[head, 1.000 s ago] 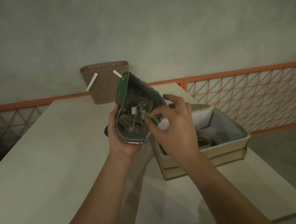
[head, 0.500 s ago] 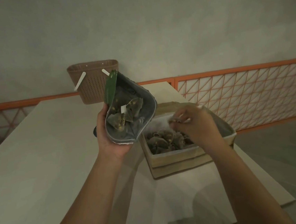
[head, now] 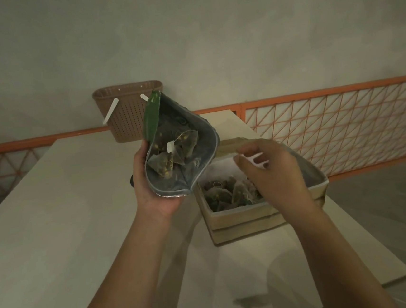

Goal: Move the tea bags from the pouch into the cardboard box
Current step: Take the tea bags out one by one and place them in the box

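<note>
Nearest, left hand (head: 154, 183) gripping the pouch (head: 192, 155) above the table (head: 54, 217), long axis upright, open mouth facing the camera, tea bags (head: 174, 151) inside. Just right, right hand (head: 270, 172) loosely curled, empty, over cardboard box (head: 243, 218) of bags. Behind, a basket (head: 126, 111).

pouch (head: 198, 154) left of box (head: 240, 221), basket (head: 128, 113) behind

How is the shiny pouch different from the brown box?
The pouch is held up in the left hand, tipped with its mouth toward the camera; the cardboard box sits flat on the table. The pouch is soft, green outside, silvery inside; the box is stiff and tan. The pouch shows only a few bags; the box holds a pile. Both are open and hold tea bags.
</note>
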Tool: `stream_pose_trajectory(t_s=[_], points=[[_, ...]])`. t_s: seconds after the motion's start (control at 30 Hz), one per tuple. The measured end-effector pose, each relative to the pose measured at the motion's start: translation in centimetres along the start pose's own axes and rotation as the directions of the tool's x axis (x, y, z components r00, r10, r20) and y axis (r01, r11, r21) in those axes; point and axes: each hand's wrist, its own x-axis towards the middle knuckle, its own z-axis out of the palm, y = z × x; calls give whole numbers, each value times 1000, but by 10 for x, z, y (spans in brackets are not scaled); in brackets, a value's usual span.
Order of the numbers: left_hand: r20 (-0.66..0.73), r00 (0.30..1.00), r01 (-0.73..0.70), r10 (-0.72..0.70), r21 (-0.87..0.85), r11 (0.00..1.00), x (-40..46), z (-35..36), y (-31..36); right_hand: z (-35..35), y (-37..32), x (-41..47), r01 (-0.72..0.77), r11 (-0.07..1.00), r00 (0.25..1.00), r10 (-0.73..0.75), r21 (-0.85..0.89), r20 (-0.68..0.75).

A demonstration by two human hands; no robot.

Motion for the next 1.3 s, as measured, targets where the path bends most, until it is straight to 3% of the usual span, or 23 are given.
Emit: stream_pose_trajectory(t_s=[0.07,0.13,0.3,0.43,0.67,0.93,1.1,1.3], points=[[-7,1000,21,-21,-3,1000,0,2,0,0,-23,-8,139,975,982,-113,173,-153],[-15,999,28,-28,7,1000,1,3,1,5,-42,-14,263,944,958,-231,199,-170],[-45,997,57,-57,15,998,0,0,1,43,-67,-9,431,899,902,-430,-82,29],[-61,998,26,-27,-18,999,-3,-3,-1,65,-80,6,444,854,896,-428,-270,120],[-69,997,18,-18,8,1000,1,-5,-3,72,-76,12,409,846,911,-362,-342,195],[-60,998,4,-1,39,999,3,9,-9,36,-64,11,298,952,954,-300,70,4],[-24,999,46,-46,1,999,9,20,-13,11,-61,9,313,930,945,-285,195,-158],[-26,996,80,-80,-3,997,17,11,-9,-11,-59,4,295,826,921,-112,481,-373]])
